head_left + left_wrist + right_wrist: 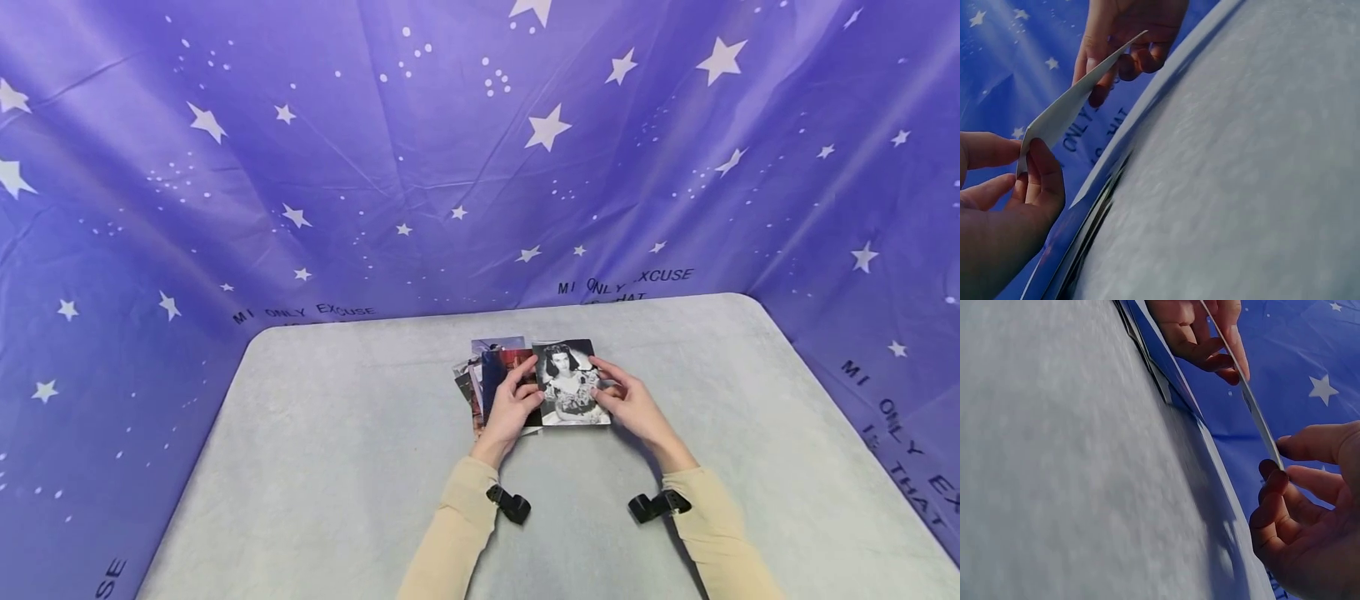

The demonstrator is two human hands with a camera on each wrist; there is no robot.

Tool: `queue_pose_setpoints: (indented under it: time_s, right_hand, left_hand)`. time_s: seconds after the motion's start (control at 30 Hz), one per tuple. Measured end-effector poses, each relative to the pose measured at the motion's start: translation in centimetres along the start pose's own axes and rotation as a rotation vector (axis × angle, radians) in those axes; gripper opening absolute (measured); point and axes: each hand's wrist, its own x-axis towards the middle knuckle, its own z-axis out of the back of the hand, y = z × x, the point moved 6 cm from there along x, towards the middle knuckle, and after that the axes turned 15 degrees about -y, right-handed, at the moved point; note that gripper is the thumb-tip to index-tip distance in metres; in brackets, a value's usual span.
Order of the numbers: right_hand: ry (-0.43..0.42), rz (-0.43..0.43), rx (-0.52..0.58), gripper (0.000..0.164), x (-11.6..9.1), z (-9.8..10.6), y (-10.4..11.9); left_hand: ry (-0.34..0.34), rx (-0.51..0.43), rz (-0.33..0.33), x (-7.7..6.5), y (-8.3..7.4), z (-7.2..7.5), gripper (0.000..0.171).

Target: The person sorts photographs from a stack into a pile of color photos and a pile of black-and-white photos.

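Observation:
A black-and-white photo card (572, 392) of a dark-haired figure in a ruffled dress is held above the table by both hands. My left hand (512, 410) pinches its left edge between thumb and fingers. On the opposite edge, my right hand (632, 407) grips it the same way. Both wrist views catch the card (1060, 119) nearly edge-on, lifted off the surface. Beneath and to its left lies a loose, overlapping pile of colour photo cards (491, 375), partly hidden by the left hand.
A grey-white cloth covers the table (337, 467), whose far corners are rounded. Purple fabric with white stars (420, 167) hangs behind and at both sides. Each sleeved wrist carries a black strap mount (660, 505).

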Motion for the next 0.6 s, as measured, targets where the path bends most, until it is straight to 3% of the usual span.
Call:
queue_pose_setpoints:
  time_s: [0.33, 0.6]
  right_hand:
    - [-0.026, 0.031, -0.020, 0.060, 0.0, 2.8, -0.4]
    - [-0.055, 0.047, -0.133, 0.056, -0.1, 4.7, -0.9]
  left_hand:
    - [0.060, 0.089, -0.016, -0.2, -1.5, -3.4, 0.061]
    - [0.045, 0.095, 0.001, 1.1, 1.9, -5.2, 0.063]
